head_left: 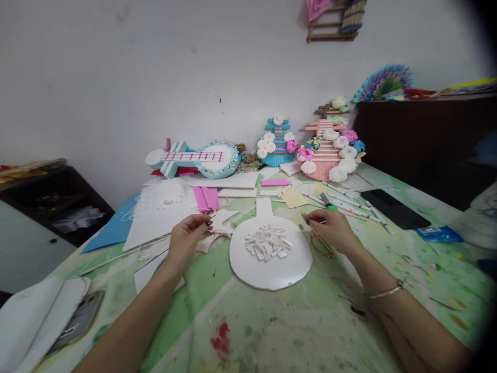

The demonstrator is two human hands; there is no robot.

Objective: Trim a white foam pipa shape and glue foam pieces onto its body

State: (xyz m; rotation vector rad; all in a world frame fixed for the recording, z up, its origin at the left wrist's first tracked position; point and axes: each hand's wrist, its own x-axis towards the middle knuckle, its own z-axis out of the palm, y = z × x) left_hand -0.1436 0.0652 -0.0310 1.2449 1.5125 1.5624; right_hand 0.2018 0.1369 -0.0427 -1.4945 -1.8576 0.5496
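Observation:
My left hand (pixel 188 238) is closed in a pinch, left of the white board. A thin dark stick (pixel 157 256) appears to run through its fingers, its tip showing past them. To the right of the board, my right hand (pixel 330 228) is also pinched, and what it holds is unclear. Gold-coloured metal loops (pixel 323 246) show just below its fingers. Between my hands lies a round white foam-like board (pixel 272 277) with a short neck pointing away from me. Small white cut pieces (pixel 267 243) are heaped in its middle.
Finished lute-shaped crafts, one blue and white (pixel 217 160), one blue (pixel 277 147), one pink (pixel 324 155), stand along the wall. Several white pens (pixel 349 204) and a black phone (pixel 394 208) lie at right. White sheets (pixel 155 207) and pink paper (pixel 205 198) are at left.

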